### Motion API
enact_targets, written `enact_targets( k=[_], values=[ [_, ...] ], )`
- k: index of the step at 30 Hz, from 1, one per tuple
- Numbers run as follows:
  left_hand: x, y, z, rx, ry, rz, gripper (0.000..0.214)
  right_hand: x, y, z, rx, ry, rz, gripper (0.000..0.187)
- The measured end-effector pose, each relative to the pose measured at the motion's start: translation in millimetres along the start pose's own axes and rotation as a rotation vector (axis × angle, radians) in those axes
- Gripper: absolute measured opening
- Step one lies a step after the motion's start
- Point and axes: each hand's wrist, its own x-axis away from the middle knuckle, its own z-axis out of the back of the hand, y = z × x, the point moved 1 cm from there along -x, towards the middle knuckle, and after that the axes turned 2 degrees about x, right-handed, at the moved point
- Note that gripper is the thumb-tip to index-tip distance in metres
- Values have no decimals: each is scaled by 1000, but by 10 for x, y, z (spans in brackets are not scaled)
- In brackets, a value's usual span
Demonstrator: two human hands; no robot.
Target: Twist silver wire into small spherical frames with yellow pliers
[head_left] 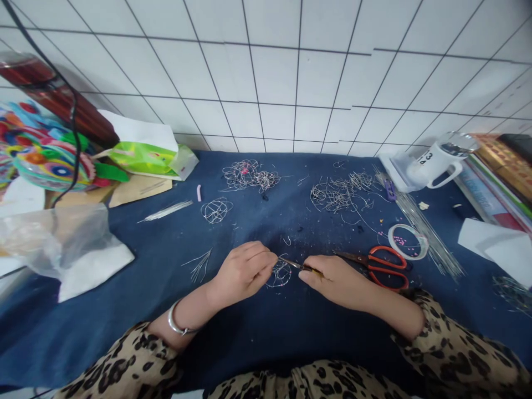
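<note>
My right hand (332, 277) is closed around a pair of slim pliers (294, 264) with a dark and yellow handle. Their narrow tip points left and reaches the fingertips of my left hand (245, 269). That hand is pinched shut on thin wire, mostly hidden by the fingers. A loose round tangle of silvery wire (281, 275) shows just under the pliers, between both hands; whether it hangs from my left fingers or lies on the cloth I cannot tell. A small fan of short wires (201, 266) lies left of my left hand.
Orange-handled scissors (386, 266) lie beside my right hand, near a white tape ring (408, 241) and long straight wires (428, 233). Wire tangles (343, 193) spread toward the tiled wall. A white mug (436, 166) stands back right; a plastic bag (62, 238) lies left.
</note>
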Motion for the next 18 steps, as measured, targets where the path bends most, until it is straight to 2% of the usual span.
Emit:
enact_targets(
  k=[4, 11, 18],
  values=[
    [12, -4, -12, 11, 17, 7, 14, 14, -15, -37, 62, 23, 5, 28],
    [16, -9, -18, 42, 36, 25, 14, 17, 3, -196, 373, 195, 55, 25],
    [2, 2, -14, 80, 50, 56, 13, 1, 19, -255, 468, 240, 58, 24]
  ],
)
